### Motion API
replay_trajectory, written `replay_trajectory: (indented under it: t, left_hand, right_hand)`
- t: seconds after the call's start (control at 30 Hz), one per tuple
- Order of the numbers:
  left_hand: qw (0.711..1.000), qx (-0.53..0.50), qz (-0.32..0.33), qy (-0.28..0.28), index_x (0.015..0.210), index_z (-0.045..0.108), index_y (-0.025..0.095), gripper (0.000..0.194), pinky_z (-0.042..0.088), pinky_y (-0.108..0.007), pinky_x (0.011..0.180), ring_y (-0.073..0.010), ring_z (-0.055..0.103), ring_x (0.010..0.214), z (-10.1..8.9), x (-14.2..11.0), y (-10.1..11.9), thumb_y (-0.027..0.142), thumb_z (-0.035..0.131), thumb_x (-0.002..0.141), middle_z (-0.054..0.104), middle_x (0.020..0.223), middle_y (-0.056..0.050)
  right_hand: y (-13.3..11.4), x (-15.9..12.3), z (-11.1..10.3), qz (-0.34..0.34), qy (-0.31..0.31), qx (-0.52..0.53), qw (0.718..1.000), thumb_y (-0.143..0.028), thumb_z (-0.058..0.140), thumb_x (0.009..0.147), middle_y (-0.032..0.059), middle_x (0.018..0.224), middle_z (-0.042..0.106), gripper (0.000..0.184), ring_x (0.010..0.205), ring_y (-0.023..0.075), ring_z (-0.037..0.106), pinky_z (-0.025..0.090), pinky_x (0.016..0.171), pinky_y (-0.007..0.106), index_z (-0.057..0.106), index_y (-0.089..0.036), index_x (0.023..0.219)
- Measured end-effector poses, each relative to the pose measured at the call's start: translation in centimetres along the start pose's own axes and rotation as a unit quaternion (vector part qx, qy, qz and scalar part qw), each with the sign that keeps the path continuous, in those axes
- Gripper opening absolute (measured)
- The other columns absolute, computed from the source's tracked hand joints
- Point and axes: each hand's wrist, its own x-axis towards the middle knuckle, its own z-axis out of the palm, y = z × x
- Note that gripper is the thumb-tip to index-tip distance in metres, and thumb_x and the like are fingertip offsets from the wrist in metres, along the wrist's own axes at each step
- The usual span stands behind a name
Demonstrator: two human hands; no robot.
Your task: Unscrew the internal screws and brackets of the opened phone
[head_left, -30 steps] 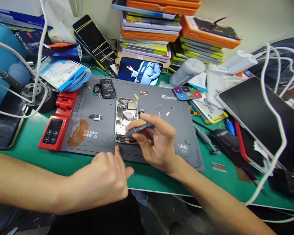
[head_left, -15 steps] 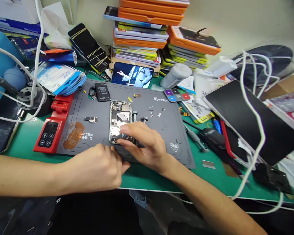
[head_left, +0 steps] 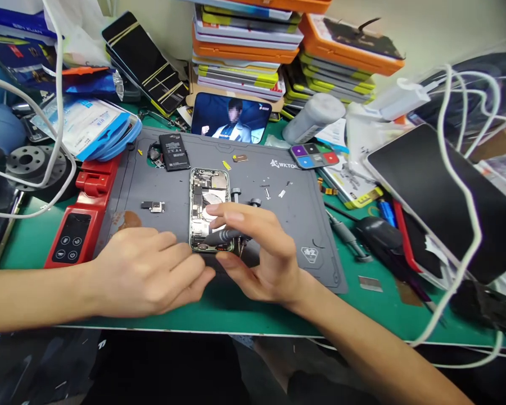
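Observation:
An opened phone (head_left: 197,212) with its inner parts bare lies on the grey mat (head_left: 253,163). My left hand (head_left: 152,273) is closed by the phone's lower left corner, its fingertips turned under; whatever they grip is hidden. Over the phone's lower right side, my right hand (head_left: 270,253) curls around a grey screwdriver (head_left: 221,237), thumb and index finger apart. The screwdriver's handle slants across the lower end of the phone. Behind the right hand, two round-capped tools (head_left: 255,202) are partly covered. Left of the phone lies a small part (head_left: 153,206).
A black battery (head_left: 175,153) and tiny parts (head_left: 267,193) lie on the mat. At the back, a phone playing video (head_left: 231,121) leans before stacked boxes (head_left: 244,53). A red device (head_left: 69,239) borders the left; another screwdriver (head_left: 348,236) and white cables (head_left: 451,174) are at right.
My right hand has turned and opened its thumb and index finger, showing more of the screwdriver. My left hand has shifted slightly left. The view has moved a little closer.

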Motion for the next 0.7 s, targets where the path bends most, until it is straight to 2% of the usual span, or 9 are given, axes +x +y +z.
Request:
replay_trajectory:
  t: [0.1,0.17,0.23,0.3,0.37,0.5,0.6,0.7]
  left_hand:
    - [0.994,-0.048,-0.087,-0.038,0.079,0.061,0.019,0.032,0.033,-0.028,0.052,-0.011,0.057,0.056,-0.1,0.3,-0.6,0.029,0.05,0.107,0.063,0.064,0.004]
    - [0.983,-0.083,-0.141,-0.078,0.086,0.062,0.019,0.029,0.033,-0.026,0.053,-0.0105,0.06,0.057,0.2,0.4,-1.0,0.032,0.049,0.108,0.065,0.068,0.005]
    - [0.971,-0.109,-0.181,-0.115,0.095,0.063,0.02,0.021,0.031,-0.025,0.053,-0.0099,0.061,0.058,0.5,0.4,-1.4,0.033,0.053,0.107,0.068,0.071,0.006]
    - [0.959,-0.131,-0.207,-0.14,0.107,0.065,0.022,0.012,0.031,-0.024,0.053,-0.0097,0.063,0.061,0.9,0.4,-1.8,0.032,0.06,0.103,0.07,0.077,0.008]
    - [0.95,-0.155,-0.218,-0.158,0.113,0.067,0.025,0.013,0.033,-0.023,0.055,-0.0101,0.067,0.068,1.0,0.4,-2.0,0.031,0.063,0.102,0.072,0.085,0.008]
    - [0.941,-0.196,-0.214,-0.175,0.111,0.071,0.028,0.014,0.041,-0.022,0.064,-0.0112,0.071,0.083,1.0,0.4,-2.3,0.031,0.059,0.105,0.073,0.101,0.005]
    - [0.94,-0.197,-0.223,-0.167,0.112,0.073,0.029,0.016,0.042,-0.022,0.066,-0.0108,0.07,0.08,1.0,0.3,-2.2,0.032,0.059,0.105,0.072,0.103,0.004]
    - [0.942,-0.19,-0.225,-0.161,0.112,0.073,0.029,0.015,0.041,-0.022,0.064,-0.0099,0.068,0.075,0.9,0.4,-2.0,0.03,0.061,0.104,0.072,0.103,0.005]
  right_hand:
    - [0.1,-0.3,0.0,0.023,0.005,0.012,1.0,-0.004,0.054,0.09,0.0145,0.136,0.067,0.072,0.127,0.0254,0.069,0.067,0.097,0.045,0.037,-0.021,0.158]
    - [0.2,-0.4,0.1,0.033,0.005,0.018,0.999,-0.01,0.056,0.093,0.0134,0.136,0.068,0.07,0.124,0.0265,0.071,0.069,0.092,0.045,0.036,-0.024,0.159]
    - [0.2,-0.5,0.2,0.041,0.015,0.013,0.999,-0.014,0.064,0.093,0.0122,0.132,0.071,0.073,0.115,0.0256,0.074,0.07,0.086,0.042,0.036,-0.026,0.159]
    - [0.1,-0.5,0.4,0.057,0.03,0.017,0.998,-0.01,0.067,0.092,0.0117,0.131,0.072,0.076,0.11,0.0229,0.075,0.071,0.08,0.037,0.035,-0.028,0.158]
    - [0.1,-0.7,0.6,0.081,0.042,0.041,0.995,-0.005,0.064,0.093,0.0111,0.135,0.07,0.077,0.108,0.0198,0.075,0.071,0.073,0.032,0.034,-0.031,0.158]
    - [-0.1,-0.8,0.8,0.092,0.083,0.088,0.988,-0.002,0.063,0.093,0.0099,0.146,0.062,0.077,0.103,0.0158,0.074,0.07,0.066,0.026,0.037,-0.034,0.158]
    - [-0.2,-0.8,0.7,0.103,0.095,0.093,0.986,-0.005,0.062,0.094,0.008,0.15,0.058,0.075,0.102,0.0157,0.074,0.071,0.066,0.027,0.038,-0.039,0.156]
    - [-0.3,-0.7,0.7,0.127,0.082,0.101,0.983,-0.005,0.06,0.096,0.007,0.146,0.061,0.074,0.103,0.0161,0.074,0.071,0.065,0.026,0.036,-0.041,0.157]
